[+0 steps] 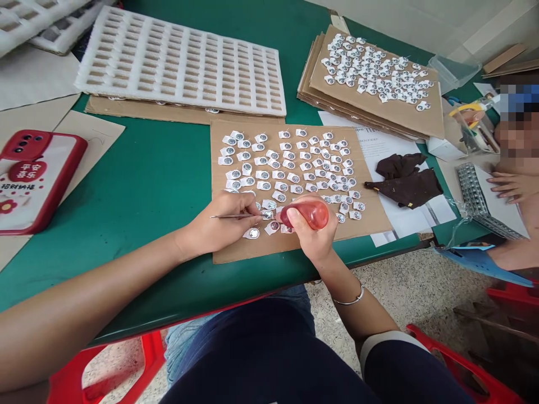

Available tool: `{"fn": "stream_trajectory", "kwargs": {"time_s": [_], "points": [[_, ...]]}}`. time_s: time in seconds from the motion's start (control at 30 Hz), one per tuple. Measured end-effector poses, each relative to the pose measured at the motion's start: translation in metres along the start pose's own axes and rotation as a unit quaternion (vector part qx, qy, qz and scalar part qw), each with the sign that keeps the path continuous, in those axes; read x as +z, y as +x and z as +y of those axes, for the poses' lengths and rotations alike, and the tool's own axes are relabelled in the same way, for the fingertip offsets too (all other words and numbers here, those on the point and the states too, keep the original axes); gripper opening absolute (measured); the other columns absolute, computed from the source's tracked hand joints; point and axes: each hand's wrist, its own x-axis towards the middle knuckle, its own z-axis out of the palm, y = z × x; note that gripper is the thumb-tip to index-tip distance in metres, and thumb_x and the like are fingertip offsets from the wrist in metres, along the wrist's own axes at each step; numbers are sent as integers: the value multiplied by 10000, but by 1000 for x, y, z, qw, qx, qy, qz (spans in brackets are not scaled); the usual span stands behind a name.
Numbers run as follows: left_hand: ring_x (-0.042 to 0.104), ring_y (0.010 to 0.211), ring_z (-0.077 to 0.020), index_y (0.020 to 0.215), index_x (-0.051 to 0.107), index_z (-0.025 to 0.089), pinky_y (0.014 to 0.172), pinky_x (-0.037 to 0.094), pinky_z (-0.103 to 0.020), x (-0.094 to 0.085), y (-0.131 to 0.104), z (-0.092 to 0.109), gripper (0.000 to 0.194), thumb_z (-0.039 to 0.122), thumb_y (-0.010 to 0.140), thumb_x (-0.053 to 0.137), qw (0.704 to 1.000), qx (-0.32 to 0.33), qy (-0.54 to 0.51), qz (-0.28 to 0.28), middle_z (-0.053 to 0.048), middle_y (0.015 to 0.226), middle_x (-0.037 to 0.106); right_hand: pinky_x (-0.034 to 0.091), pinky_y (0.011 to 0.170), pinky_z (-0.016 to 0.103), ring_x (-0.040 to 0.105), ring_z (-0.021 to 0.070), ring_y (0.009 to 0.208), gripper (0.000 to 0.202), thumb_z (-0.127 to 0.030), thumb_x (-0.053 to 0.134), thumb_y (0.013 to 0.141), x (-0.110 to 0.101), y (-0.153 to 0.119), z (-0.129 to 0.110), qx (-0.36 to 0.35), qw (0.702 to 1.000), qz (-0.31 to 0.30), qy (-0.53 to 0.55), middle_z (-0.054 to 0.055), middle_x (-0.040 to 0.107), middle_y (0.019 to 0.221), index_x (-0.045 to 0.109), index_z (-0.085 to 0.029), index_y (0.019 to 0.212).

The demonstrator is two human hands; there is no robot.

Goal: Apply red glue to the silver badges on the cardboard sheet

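Note:
My left hand [223,223] is closed on thin metal tweezers [229,216], whose tips reach a small round silver piece [267,214] on a white tag. My right hand [315,233] wraps round a red, translucent squeeze bulb [314,214], its narrow end pointing left at the same piece. Both hands are over a brown cardboard sheet [252,249] that bears several rows of such round pieces on white tags. Some tags in the lower rows are hidden behind my hands.
Behind the sheet lies a white foam grid tray [181,62]. A cardboard stack [311,90] with more tagged pieces stands back right, dark brown gloves [408,182] nearer. A phone [40,179] lies left. Another person's hand [511,185] is at the right edge.

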Motion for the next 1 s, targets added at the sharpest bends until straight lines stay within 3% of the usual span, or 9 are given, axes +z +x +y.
{"fn": "stream_trajectory", "kwargs": {"time_s": [0.77, 0.87, 0.93, 1.0], "points": [[512, 523, -88, 725, 600, 157, 455, 391, -191, -3, 5, -5, 108, 249, 781, 587, 999, -22, -27, -3, -7, 646, 620, 520, 731, 378, 608, 176, 775, 85, -257, 646, 750, 2, -2, -1, -5, 1000, -12, 12, 21, 622, 771, 599, -207, 801], [525, 531, -90, 731, 607, 155, 452, 399, -188, -1, 4, -8, 109, 253, 777, 596, 999, -24, -27, 2, -16, 667, 633, 522, 555, 325, 614, 160, 656, 148, -351, 607, 770, 1, -1, 5, 61, 994, 46, 84, 20, 599, 752, 572, -209, 794], [524, 529, -89, 726, 610, 155, 439, 390, -183, -1, 3, -8, 118, 264, 770, 609, 999, -27, -29, 9, -17, 665, 635, 423, 376, 263, 574, 131, 504, 212, -424, 507, 817, -5, 4, 11, 128, 972, 106, 164, -3, 541, 660, 522, -216, 776], [518, 518, -86, 727, 614, 154, 428, 382, -181, -2, 2, -4, 138, 286, 763, 627, 998, -34, -43, 18, -16, 655, 636, 327, 314, 229, 525, 109, 425, 260, -456, 409, 851, -16, 15, 17, 173, 951, 139, 216, -28, 468, 580, 473, -223, 754]]}}
